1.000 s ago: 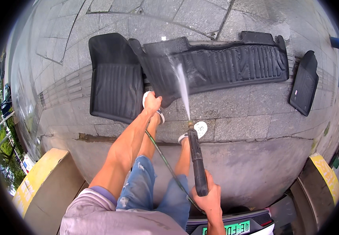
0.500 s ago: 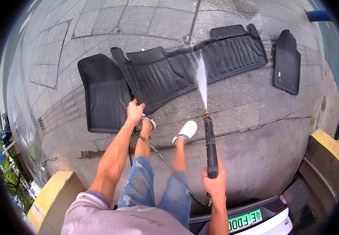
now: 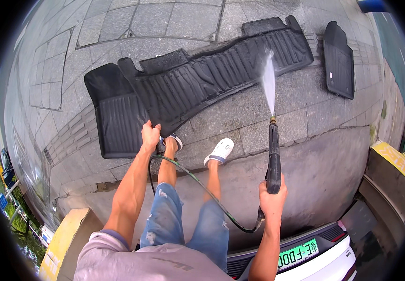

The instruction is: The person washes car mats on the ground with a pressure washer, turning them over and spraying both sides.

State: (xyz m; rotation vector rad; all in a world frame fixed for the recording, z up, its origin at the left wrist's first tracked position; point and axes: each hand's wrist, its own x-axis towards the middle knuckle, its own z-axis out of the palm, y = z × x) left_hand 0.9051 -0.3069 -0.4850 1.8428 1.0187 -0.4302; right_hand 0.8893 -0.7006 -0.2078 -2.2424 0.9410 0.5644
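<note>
My right hand point(image 3: 272, 195) grips the rear handle of a black pressure washer gun point(image 3: 274, 154). From its brass tip a white fan of water point(image 3: 269, 86) shoots forward onto the right part of a long black ribbed car floor mat point(image 3: 202, 82). My left hand point(image 3: 151, 136) is closed at this mat's near-left corner, pinching its edge. Under that end of the long mat lies a smaller black floor mat point(image 3: 120, 105), partly covered. A green hose point(image 3: 195, 178) loops from beside my left foot to the gun's handle.
Another black floor mat point(image 3: 339, 61) lies apart at the far right on grey paving point(image 3: 151, 21). My feet wear white clogs point(image 3: 221, 151) near the paving edge. Close behind on the right stands a white car point(image 3: 324, 257). Yellow-topped blocks point(image 3: 396, 161) flank both sides.
The spray gun and its jet have swung right along the long mat, from its middle to its right part. My left hand stays at the mat's corner.
</note>
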